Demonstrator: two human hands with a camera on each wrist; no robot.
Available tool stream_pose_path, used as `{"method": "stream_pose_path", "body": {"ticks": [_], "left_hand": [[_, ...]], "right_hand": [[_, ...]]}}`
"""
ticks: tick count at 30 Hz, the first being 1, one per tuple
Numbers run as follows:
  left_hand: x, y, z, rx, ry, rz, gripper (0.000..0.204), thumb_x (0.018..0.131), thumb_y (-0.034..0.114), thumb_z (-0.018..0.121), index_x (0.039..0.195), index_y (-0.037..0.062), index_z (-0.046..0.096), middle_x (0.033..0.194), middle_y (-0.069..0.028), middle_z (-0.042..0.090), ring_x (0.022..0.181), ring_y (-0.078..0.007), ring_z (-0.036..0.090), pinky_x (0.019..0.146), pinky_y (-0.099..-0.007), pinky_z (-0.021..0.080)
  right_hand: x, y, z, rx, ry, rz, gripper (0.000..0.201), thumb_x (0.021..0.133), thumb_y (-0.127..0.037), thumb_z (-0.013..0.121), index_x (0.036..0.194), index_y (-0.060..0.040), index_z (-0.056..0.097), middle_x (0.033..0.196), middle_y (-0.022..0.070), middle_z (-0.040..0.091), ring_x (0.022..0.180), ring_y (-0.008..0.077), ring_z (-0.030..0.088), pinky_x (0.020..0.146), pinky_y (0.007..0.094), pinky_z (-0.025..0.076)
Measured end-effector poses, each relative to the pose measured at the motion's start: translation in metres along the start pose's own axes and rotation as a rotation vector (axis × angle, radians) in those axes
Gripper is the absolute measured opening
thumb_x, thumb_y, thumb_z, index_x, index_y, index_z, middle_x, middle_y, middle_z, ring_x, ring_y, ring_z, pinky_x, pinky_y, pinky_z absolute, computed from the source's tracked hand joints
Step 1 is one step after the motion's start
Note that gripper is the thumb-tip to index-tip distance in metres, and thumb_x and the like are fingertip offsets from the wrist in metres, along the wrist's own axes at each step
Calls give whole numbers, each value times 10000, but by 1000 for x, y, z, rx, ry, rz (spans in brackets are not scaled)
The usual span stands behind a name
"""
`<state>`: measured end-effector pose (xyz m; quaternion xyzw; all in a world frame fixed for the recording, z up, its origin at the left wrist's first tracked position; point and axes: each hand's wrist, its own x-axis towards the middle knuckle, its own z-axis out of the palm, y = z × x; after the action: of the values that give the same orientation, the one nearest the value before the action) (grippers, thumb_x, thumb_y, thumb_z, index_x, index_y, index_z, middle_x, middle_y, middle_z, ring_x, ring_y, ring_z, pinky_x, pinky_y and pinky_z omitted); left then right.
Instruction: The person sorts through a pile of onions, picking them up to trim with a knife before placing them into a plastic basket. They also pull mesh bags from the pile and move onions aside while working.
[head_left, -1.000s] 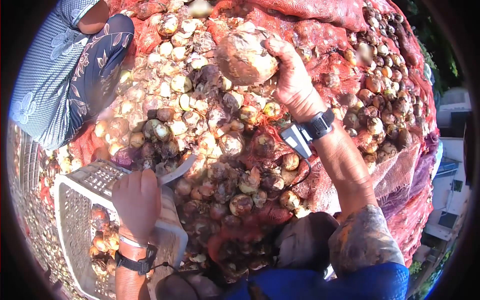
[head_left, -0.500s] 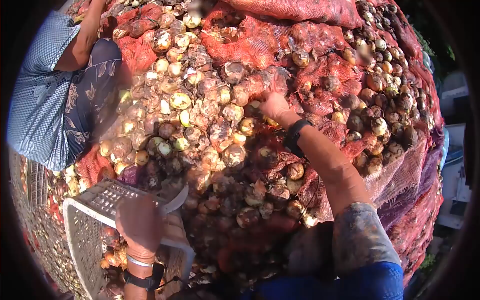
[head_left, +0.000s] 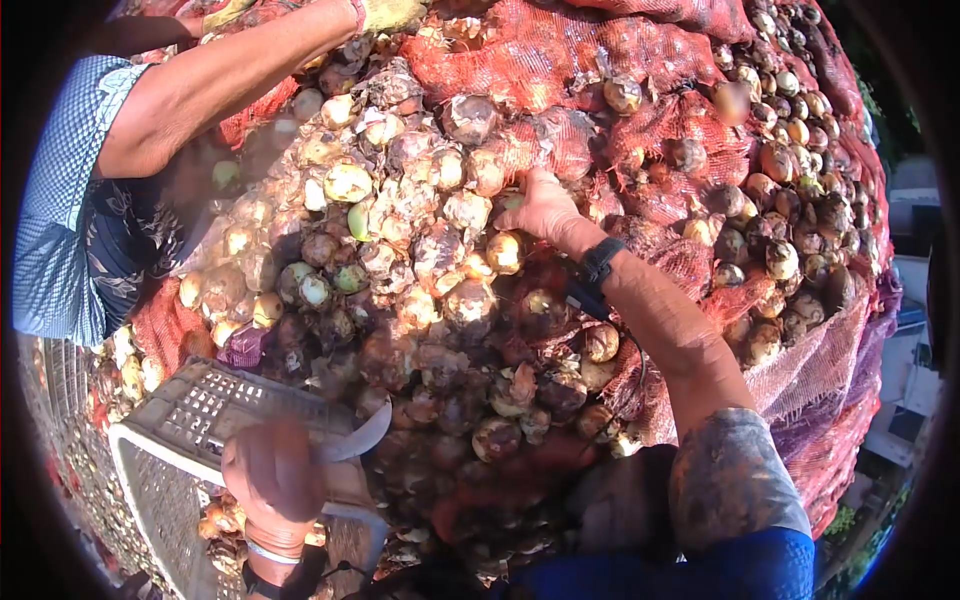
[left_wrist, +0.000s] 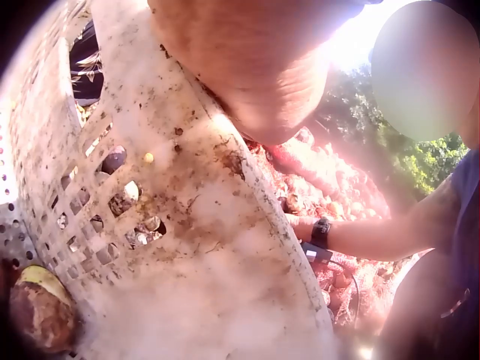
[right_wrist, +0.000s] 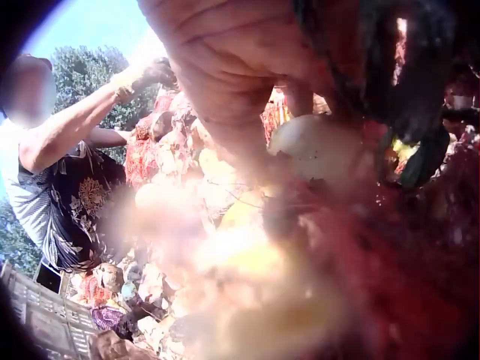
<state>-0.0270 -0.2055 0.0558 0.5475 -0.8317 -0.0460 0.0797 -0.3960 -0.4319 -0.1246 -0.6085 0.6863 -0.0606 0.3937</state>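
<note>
Pale onion (right_wrist: 311, 146) lies in the heap (head_left: 440, 250), between the right hand's (head_left: 548, 212) thumb and fingers; cannot tell whether they close. Judgement: light, firm, papery skin may slip; best held round its widest part. Left hand (head_left: 272, 475) curls round a curved knife (head_left: 362, 437) by the crate (head_left: 200, 400). Versus 1.0 s ago: right hand down, no large onion raised; neighbour's forearm (head_left: 260, 65) extends.

Right hand (right_wrist: 225, 82) large at top, reaching down over pale onion (right_wrist: 311, 146); firmness of hold unclear. Blurred red mesh (right_wrist: 375, 255) at lower right. At left, another person (right_wrist: 71, 172) in patterned clothing, arm stretched toward heap. Purple mesh (right_wrist: 109, 318) beside slatted crate (right_wrist: 52, 319), lower left. Trees (right_wrist: 97, 75), blue sky behind. Foreground glare hides detail.
</note>
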Motion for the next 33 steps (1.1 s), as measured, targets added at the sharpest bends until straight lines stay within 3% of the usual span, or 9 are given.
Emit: {"method": "stream_pose_path", "body": {"ticks": [6, 8, 14, 18, 22, 25, 28, 32, 33], "left_hand": [[3, 0, 3, 13, 8, 43, 385, 673, 79, 637, 1041, -11, 566, 882, -145, 603, 766, -337, 576, 705, -449, 441], [7, 0, 5, 48, 120, 83, 338, 604, 58, 662, 934, -1, 620, 813, -125, 601, 682, -320, 598, 596, -420, 464], [3, 1, 0, 45, -18, 18, 367, 679, 62, 636, 1034, 4, 565, 853, -131, 595, 748, -329, 576, 700, -442, 441], [5, 5, -2, 96, -8, -12, 363, 666, 31, 638, 1021, 18, 560, 833, -116, 578, 745, -329, 566, 690, -450, 439], [7, 7, -3, 132, -5, -19, 383, 671, 36, 672, 1038, 27, 560, 833, -129, 572, 760, -345, 570, 687, -473, 448], [8, 7, -4, 123, -8, -27, 369, 688, 59, 685, 1036, 38, 564, 837, -135, 565, 760, -354, 571, 689, -474, 455], [6, 6, 1, 155, -6, -11, 351, 696, 81, 692, 1022, 51, 569, 843, -123, 557, 768, -353, 574, 686, -468, 460], [-4, 8, -2, 156, -7, -23, 330, 704, 87, 691, 1010, 68, 567, 855, -107, 562, 793, -341, 572, 688, -470, 451], [-5, 10, -3, 152, 30, -17, 329, 704, 86, 690, 1009, 69, 567, 855, -106, 563, 794, -338, 572, 691, -468, 448]], "right_hand": [[16, 30, 13, 229, -35, 149, 972, 586, -395, 889, 1368, 20, 488, 1274, 223, 632, 1193, 323, 617, 1007, 384, 483], [6, 29, 16, 146, -35, 154, 960, 593, -397, 878, 1361, 24, 485, 1262, 226, 634, 1178, 326, 623, 996, 384, 489], [9, 18, 26, 64, 53, 138, 804, 637, -328, 845, 1269, 33, 504, 1193, 218, 659, 1082, 323, 659, 948, 373, 509], [-1, 37, 16, 1155, 115, 34, 394, 748, -87, 754, 1074, -10, 547, 1077, 158, 661, 910, 266, 671, 844, 378, 551], [-33, 4, -37, 1637, -161, 13, 314, 848, -198, 665, 1133, -74, 626, 1161, 98, 681, 1039, 287, 657, 926, 546, 503], [-58, -98, -60, 1529, -219, -396, 281, 878, -215, 683, 1116, -71, 641, 1127, 90, 686, 1055, 277, 662, 940, 577, 519], [-119, -228, -48, 1135, -331, -677, 622, 804, -257, 794, 1264, 5, 467, 1124, 164, 621, 974, 221, 663, 807, 367, 560], [-159, -267, -27, 873, -311, -1052, 736, 794, -318, 820, 1311, 54, 451, 1100, 175, 648, 942, 232, 669, 787, 318, 551], [-131, -244, -25, 886, -284, -941, 628, 823, -311, 799, 1255, 49, 519, 1066, 165, 684, 927, 227, 683, 824, 340, 551]]}}
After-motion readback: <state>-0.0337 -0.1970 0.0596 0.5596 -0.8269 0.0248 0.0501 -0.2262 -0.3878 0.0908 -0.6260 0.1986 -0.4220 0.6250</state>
